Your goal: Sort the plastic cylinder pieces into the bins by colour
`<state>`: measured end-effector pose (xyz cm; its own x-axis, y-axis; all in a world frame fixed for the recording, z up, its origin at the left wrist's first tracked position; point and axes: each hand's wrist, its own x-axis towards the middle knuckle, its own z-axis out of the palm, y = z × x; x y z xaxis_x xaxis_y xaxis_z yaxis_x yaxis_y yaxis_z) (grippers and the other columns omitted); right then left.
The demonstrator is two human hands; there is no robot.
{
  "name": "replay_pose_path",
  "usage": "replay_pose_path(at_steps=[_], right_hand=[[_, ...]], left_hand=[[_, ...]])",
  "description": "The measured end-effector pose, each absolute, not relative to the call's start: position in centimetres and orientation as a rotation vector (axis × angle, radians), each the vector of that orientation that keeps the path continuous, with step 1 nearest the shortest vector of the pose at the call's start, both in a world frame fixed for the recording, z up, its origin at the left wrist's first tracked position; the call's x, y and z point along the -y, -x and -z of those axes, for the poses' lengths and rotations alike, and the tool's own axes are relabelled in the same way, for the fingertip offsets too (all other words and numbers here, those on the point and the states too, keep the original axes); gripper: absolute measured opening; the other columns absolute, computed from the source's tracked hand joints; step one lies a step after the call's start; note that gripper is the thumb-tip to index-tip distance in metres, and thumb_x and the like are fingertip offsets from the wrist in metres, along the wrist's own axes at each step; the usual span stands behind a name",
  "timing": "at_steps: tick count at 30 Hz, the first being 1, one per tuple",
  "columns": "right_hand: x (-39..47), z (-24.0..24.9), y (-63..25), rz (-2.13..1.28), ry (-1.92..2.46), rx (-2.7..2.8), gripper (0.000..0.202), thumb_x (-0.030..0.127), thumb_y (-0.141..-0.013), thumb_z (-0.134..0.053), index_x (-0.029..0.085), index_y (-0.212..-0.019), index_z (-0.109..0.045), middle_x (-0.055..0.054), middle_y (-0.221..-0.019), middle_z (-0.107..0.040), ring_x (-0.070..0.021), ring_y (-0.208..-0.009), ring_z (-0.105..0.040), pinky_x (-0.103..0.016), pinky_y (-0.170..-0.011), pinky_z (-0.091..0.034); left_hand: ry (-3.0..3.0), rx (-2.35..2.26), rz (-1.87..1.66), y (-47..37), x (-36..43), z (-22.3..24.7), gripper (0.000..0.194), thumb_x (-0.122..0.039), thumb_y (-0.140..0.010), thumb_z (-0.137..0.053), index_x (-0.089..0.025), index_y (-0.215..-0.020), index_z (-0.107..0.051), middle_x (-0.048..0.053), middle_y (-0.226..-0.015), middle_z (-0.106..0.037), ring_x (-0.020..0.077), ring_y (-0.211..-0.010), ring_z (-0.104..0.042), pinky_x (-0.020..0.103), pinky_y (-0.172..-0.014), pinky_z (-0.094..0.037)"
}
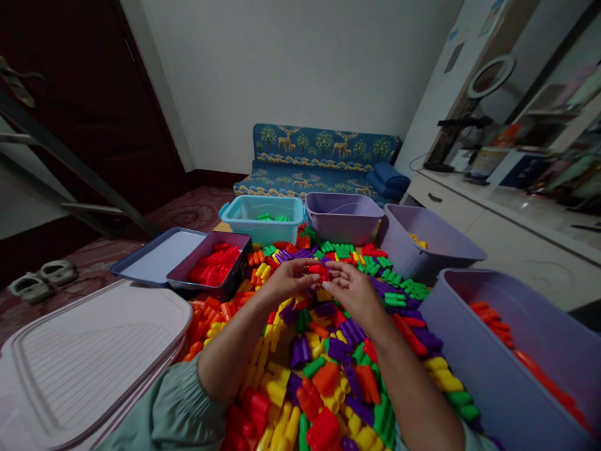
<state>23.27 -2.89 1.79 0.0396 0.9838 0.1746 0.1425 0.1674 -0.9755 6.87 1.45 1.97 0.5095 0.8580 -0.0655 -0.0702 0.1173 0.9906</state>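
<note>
Both hands meet above a large spread of red, orange, yellow, green and purple plastic pieces. A red piece [319, 270] is held between them. My left hand [292, 280] has its fingers closed on the piece's left side. From the right, my right hand [351, 289] grips the same piece with thumb and fingers. Beneath and around the hands lie loose pieces, among them a purple one [300, 351] and a red one [325, 429]. The fingers partly hide the held piece.
A dark case [244, 250] with red pieces stands left, beside white lids [94, 357]. Behind are a turquoise bin [267, 228] and a purple bin [345, 225]. Two more bins, one lavender [413, 250] and one with orange pieces [493, 376], stand right.
</note>
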Motion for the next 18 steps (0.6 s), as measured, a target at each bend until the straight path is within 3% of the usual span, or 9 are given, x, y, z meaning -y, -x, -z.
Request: replay_pose_path(at_steps=[4, 10, 14, 18], right_hand=[[2.9, -1.7, -23.1, -1.012, 1.191, 1.332, 0.046, 0.028, -0.067, -0.067, 0.017, -0.111, -0.058, -0.009, -0.102, -0.067, -0.0172, -0.087, -0.067, -0.031, -0.078, -0.054], [2.1, -0.9, -24.7, -0.957, 1.253, 1.188, 0.04, 0.037, -0.066, -0.068, 0.018, -0.1, -0.059, -0.007, -0.091, -0.068, -0.0175, -0.076, -0.067, -0.033, -0.072, -0.055], [1.9, -0.6, -25.2, -0.97, 1.246, 1.159, 0.041, 0.041, -0.066, -0.068, 0.018, -0.099, -0.059, -0.007, -0.09, -0.069, -0.0167, -0.071, -0.067, -0.031, -0.068, -0.055], [1.7, -0.1, -25.1, -0.93, 1.227, 1.122, 0.039, 0.041, -0.067, -0.068, 0.018, -0.098, -0.06, -0.007, -0.09, -0.069, -0.0162, -0.068, -0.067, -0.03, -0.065, -0.055]], left_hand=[[-1.086, -0.86, -1.039, -6.5, -2.4, -1.7, 0.041, -0.029, -0.056, -0.081, -0.012, -0.089, -0.063, -0.001, -0.066, -0.063, 0.0084, -0.053, -0.057, 0.018, -0.05, -0.046], [-0.24, -0.757, -1.865, -3.4, -4.2, -4.0, 0.012, -0.008, -0.076, -0.058, -0.016, -0.076, -0.048, -0.004, -0.068, -0.054, 0.0024, -0.057, -0.054, 0.011, -0.058, -0.048], [0.011, -0.73, -1.955, -0.4, -5.0, -5.4, 0.017, -0.001, -0.082, -0.041, -0.017, -0.082, -0.047, -0.001, -0.07, -0.05, 0.0062, -0.063, -0.057, 0.015, -0.061, -0.054], [0.214, -0.658, -2.002, 1.3, -5.0, -6.1, 0.017, -0.012, -0.088, -0.036, -0.018, -0.102, -0.045, 0.004, -0.08, -0.052, 0.0128, -0.077, -0.063, 0.023, -0.061, -0.059]])
